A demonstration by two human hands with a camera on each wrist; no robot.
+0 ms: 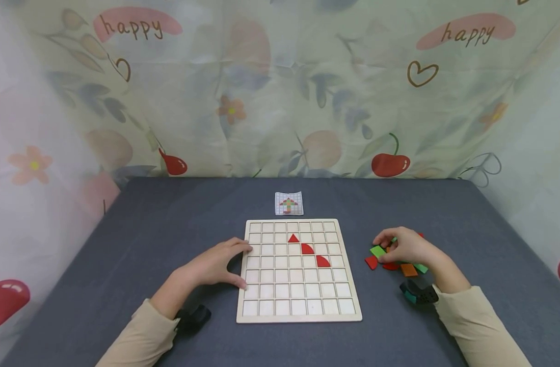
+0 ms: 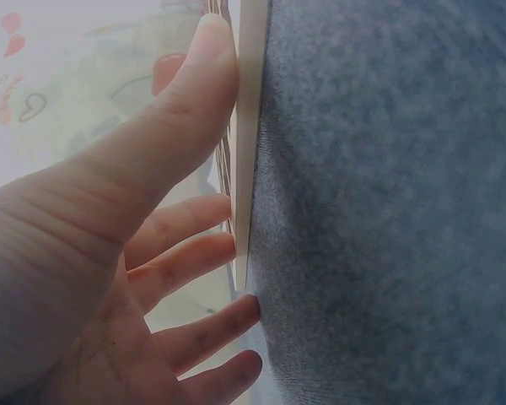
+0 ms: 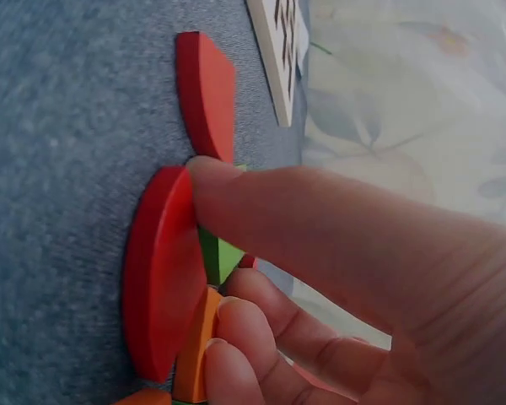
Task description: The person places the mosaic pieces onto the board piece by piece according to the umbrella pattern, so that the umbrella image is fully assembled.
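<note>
My left hand (image 1: 220, 262) rests along the left edge of a wooden grid board (image 1: 299, 317), fingers spread, thumb at the edge. In the left wrist view the thumb (image 2: 181, 110) lies against the board's side (image 2: 251, 101). On the board lie a red triangle (image 1: 293, 238) and two red quarter-round pieces (image 1: 307, 248). To the right of the board, my right hand (image 1: 410, 247) pinches a green tile (image 1: 378, 251) between thumb and fingers, low over a loose pile. In the right wrist view the thumb partly hides that green tile (image 3: 223, 255).
Around the right hand lie red pieces (image 1: 371, 262), orange squares (image 1: 408, 270) and other green pieces (image 1: 421, 267). A small printed pattern card (image 1: 289, 210) lies behind the board. Dark grey cloth (image 1: 179, 214) covers the table, with a patterned curtain (image 1: 280, 102) behind.
</note>
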